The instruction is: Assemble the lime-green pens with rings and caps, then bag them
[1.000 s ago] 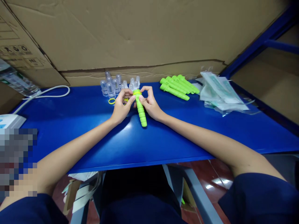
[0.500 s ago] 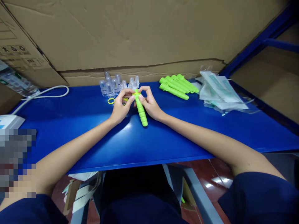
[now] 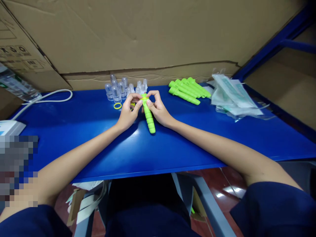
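A lime-green ribbed plastic handle (image 3: 149,119) is held by both hands above the middle of the table, its rounded end slanting down toward me. My left hand (image 3: 128,112) pinches its wider top end from the left with thumb and forefinger. From the right, my right hand (image 3: 159,110) grips the same end, thumb on the front. A yellowish band shows around that end, partly covered by the fingers. One yellow ring (image 3: 118,106) lies on the table left of my left hand; more yellow shows behind that hand's fingers. Several clear plastic caps (image 3: 116,93) stand just beyond.
Several more green ribbed handles (image 3: 185,93) lie at the back, right of centre. Beyond them sits a pile of clear-and-white packets (image 3: 234,98). A white cable (image 3: 56,94) and a plastic bottle (image 3: 19,85) are at the left. A cardboard wall (image 3: 153,36) closes off the blue table's back.
Both hands keep their grip on the green handle, with hardly any movement. The whole view has shifted very slightly.
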Available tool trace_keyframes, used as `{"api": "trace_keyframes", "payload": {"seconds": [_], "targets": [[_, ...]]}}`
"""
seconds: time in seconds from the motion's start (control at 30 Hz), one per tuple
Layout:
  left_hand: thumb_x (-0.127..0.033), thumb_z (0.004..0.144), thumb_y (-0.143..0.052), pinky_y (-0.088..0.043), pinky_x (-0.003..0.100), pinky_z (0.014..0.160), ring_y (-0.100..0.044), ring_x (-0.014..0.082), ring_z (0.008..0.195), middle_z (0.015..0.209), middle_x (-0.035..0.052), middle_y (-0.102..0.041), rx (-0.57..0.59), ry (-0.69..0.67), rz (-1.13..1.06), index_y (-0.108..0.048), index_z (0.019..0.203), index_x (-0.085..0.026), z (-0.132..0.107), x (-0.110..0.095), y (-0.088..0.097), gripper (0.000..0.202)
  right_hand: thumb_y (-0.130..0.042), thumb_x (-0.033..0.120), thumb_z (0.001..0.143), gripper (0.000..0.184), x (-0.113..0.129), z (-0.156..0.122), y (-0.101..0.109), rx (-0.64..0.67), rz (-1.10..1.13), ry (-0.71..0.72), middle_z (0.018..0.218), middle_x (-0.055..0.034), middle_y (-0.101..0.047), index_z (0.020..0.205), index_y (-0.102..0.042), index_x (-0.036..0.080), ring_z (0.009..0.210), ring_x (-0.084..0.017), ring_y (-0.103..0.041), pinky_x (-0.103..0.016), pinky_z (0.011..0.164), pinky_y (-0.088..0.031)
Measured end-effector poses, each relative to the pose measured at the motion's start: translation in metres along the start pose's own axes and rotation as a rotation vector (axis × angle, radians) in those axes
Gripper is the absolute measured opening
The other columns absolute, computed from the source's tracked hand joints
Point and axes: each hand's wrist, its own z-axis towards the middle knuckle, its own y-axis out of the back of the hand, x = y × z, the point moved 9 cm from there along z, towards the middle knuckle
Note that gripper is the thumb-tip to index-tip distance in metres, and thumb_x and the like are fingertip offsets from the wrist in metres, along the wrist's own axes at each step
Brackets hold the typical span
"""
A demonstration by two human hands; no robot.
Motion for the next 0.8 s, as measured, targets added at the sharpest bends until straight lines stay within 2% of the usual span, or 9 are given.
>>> {"api": "trace_keyframes", "payload": {"seconds": [0.23, 0.53, 0.7, 0.8], "targets": [[-0.054, 0.092, -0.064, -0.050, 0.027, 0.077, -0.063, 0.0149, 0.090, 0.097, 0.0037, -0.063, -0.040, 0.023, -0.052, -0.049, 0.107, -0.023, 0.0005, 0.0095, 0.0009, 0.037, -0.053, 0.075, 0.091, 0.058, -0.0012, 0.0008, 0.0013, -0.036, 0.009, 0.010, 0.084, 0.0034, -0.062, 0.117, -0.027, 0.030, 0.050, -0.011, -0.052, -0.025, 0.042, -0.043], [-0.048, 0.092, -0.067, -0.051, 0.031, 0.087, -0.062, 0.0170, 0.101, 0.112, 0.0055, -0.061, 0.045, -0.028, -0.013, -0.050, 0.110, -0.024, 0.0006, 0.0030, -0.0032, 0.034, -0.055, 0.075, 0.089, 0.057, 0.0021, -0.0026, 0.0051, -0.065, 0.006, -0.004, 0.080, 0.0043, -0.059, 0.113, -0.028, 0.030, 0.047, -0.010, -0.046, -0.026, 0.041, -0.041], [-0.044, 0.093, -0.067, -0.051, 0.033, 0.089, -0.063, 0.0174, 0.101, 0.109, 0.0049, -0.061, 0.039, -0.047, -0.025, -0.051, 0.112, -0.025, 0.0004, 0.0019, -0.0026, 0.031, -0.055, 0.073, 0.090, 0.056, 0.0058, -0.0025, 0.0060, -0.076, -0.001, 0.029, 0.082, 0.0029, -0.062, 0.116, -0.030, 0.030, 0.053, -0.012, -0.053, -0.028, 0.047, -0.048], [-0.043, 0.093, -0.067, -0.051, 0.034, 0.088, -0.064, 0.0175, 0.100, 0.109, 0.0052, -0.062, 0.057, -0.053, -0.033, -0.051, 0.112, -0.025, 0.0001, 0.0031, -0.0041, 0.031, -0.059, 0.072, 0.088, 0.056, 0.0064, -0.0029, 0.0083, -0.099, -0.001, 0.028, 0.079, 0.0036, -0.060, 0.114, -0.032, 0.030, 0.053, -0.013, -0.053, -0.028, 0.046, -0.048]]}}
